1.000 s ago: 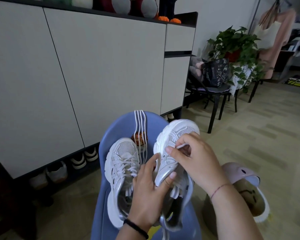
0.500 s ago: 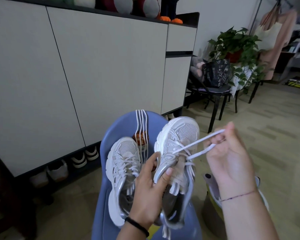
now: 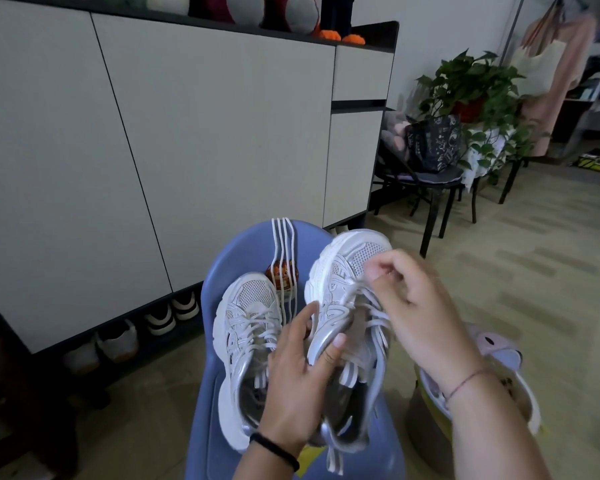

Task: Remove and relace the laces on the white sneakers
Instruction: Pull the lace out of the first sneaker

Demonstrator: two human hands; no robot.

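So the 2 white sneakers are over a blue chair (image 3: 236,251): the laced sneaker (image 3: 246,317) lies on the seat, and the held sneaker (image 3: 343,268) is lifted just beside it, toe pointing away. The left hand (image 3: 298,386) is clamped on the held sneaker's side wall, thumb curled over the edge by the opening. The right hand (image 3: 409,299) is up at the toe end of the eyelets, fingertips closed on the lace (image 3: 355,289) as far as I can tell, it's blurry there. A loose lace (image 3: 283,244) hangs over the chair back in 4 strands

Handling-wise, the shoe looks light and the mesh upper probably squashes easily, so gripping the firmer side near the opening seems right, since it stops the eyelets twisting. The lace is flat, soft and floppy, so I'd pinch it close to the eyelet or at the tip and pull straight along the hole. Yank sideways and it'll likely just bunch the tongue up
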